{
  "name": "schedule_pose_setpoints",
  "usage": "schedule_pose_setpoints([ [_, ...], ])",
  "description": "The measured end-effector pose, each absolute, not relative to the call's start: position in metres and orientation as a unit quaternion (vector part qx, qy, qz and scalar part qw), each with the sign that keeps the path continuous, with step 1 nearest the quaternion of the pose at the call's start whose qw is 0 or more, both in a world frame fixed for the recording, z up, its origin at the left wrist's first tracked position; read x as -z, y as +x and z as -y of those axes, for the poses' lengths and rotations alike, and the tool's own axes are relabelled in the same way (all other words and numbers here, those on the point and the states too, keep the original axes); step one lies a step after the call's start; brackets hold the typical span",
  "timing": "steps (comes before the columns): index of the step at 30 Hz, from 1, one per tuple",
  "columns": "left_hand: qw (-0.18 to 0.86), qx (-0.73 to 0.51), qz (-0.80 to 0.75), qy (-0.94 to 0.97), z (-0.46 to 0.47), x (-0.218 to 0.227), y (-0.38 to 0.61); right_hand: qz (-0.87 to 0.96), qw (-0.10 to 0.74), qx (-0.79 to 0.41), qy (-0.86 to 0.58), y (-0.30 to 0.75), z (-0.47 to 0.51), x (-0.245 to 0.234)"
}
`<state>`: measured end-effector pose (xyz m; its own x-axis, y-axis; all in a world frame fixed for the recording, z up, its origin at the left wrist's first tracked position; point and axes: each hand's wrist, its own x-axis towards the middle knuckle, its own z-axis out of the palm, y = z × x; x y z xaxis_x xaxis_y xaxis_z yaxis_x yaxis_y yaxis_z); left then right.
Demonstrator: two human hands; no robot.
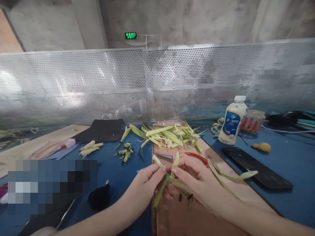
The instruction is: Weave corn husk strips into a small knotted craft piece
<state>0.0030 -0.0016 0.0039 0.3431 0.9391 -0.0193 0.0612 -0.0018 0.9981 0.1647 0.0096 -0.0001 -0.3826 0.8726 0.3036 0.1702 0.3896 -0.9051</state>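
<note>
My left hand and my right hand meet over the near part of a brown board. Both pinch a small green leafy stalk between fingertips; pale leaves stick up from it and a green stem hangs down below. A long peeled leaf strip trails to the right of my right hand. Just behind my hands lie scissors with red handles. A pile of green and yellow husk leaves covers the board's far end.
Small peeled pieces and trimmed bits lie on the blue table. A white bottle, a jar, a black tray and a yellow object are at right. Perforated metal screen stands behind. A black cloth sits near left.
</note>
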Motion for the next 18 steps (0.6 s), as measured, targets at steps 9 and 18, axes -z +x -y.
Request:
schedule_pose_setpoints([
  [9,0.497,-0.418,-0.423,0.633,0.006,0.009,0.002,0.723,0.356,-0.429,-0.407,0.156,0.006,-0.006],
  [18,0.361,-0.387,-0.47,0.707,0.015,-0.003,0.002,0.714,0.355,-0.462,-0.389,0.152,0.009,-0.002],
])
